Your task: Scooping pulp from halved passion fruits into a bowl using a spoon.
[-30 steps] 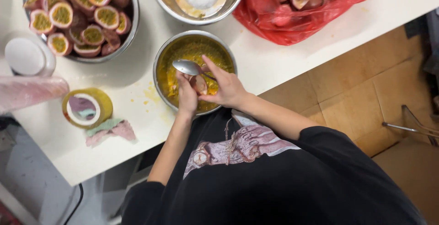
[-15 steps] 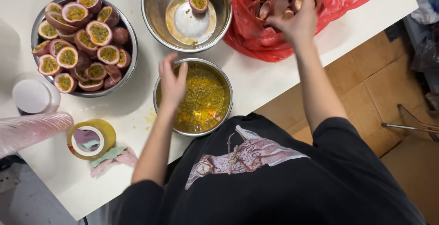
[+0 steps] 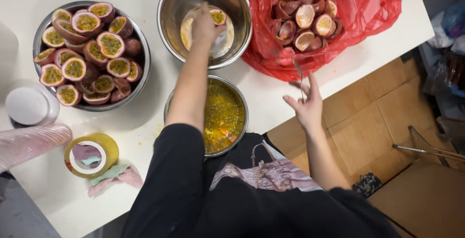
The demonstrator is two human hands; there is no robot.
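My left hand (image 3: 206,25) reaches into the upper steel bowl (image 3: 167,5), its fingers closed on a halved passion fruit (image 3: 219,16) that lies there on a white plate. My right hand (image 3: 306,106) hovers at the table's edge below the red bag (image 3: 373,15) and holds a thin metal spoon (image 3: 300,76) upright. Between my arms stands a smaller steel bowl (image 3: 242,103) full of yellow pulp and seeds; my left forearm crosses over its left side.
A large steel bowl (image 3: 143,68) of halved passion fruits sits at the left. The red bag holds several emptied shells (image 3: 305,15). A yellow tape roll (image 3: 92,154), a crumpled cloth (image 3: 116,176), a white lid (image 3: 26,106) and stacked clear cups (image 3: 29,143) lie near the left edge.
Both hands left the pulp bowl. My right hand went to the red bag and came back with the spoon. My left hand moved up into the upper bowl onto a fruit half.
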